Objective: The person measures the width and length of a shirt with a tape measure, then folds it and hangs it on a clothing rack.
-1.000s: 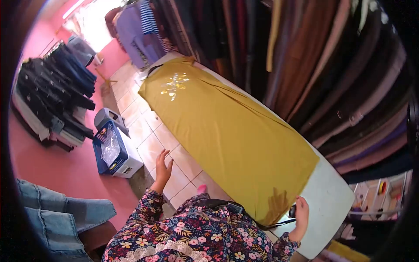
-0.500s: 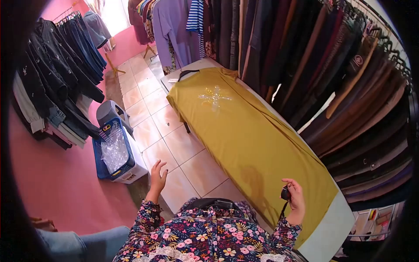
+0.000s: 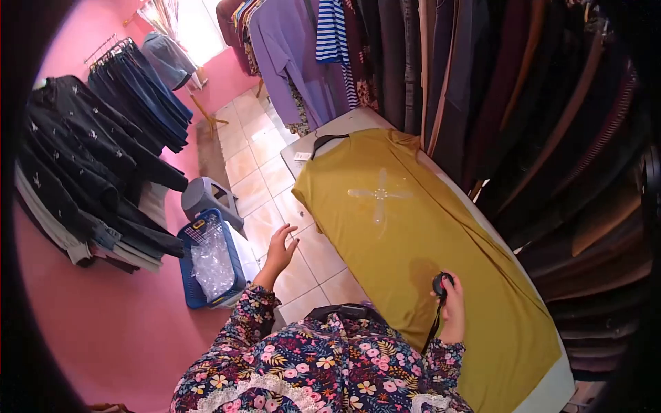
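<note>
Right hand: my right hand (image 3: 452,310) is closed around a small black device (image 3: 441,281), held over the near half of the mustard dress (image 3: 420,255); a black cord (image 3: 434,322) hangs from the device down toward my sleeve.
Left hand: my left hand (image 3: 281,249) is empty, fingers spread apart, raised over the tiled floor (image 3: 275,172) just off the dress's near-left edge; it touches nothing.
Dress: I see it lying flat along the white counter (image 3: 558,385), neckline at the far end, hem toward me; a pale cross-shaped ornament (image 3: 380,195) sits on the chest.
Hanger: a black hanger (image 3: 326,140) pokes out of the dress's neckline, with a white tag (image 3: 301,156) just beside it on the counter.
Right of the dress: dark hanging garments (image 3: 523,103) crowd close along that long edge.
Beyond the dress's neckline: a lilac top (image 3: 289,55) and a blue-and-white striped top (image 3: 333,31) hang.
Left of the dress, across the floor: a blue basket (image 3: 195,289) holding clear plastic bags (image 3: 210,261), a grey stool (image 3: 205,196) behind it, and a rack of dark jackets (image 3: 89,172) against the pink wall.
</note>
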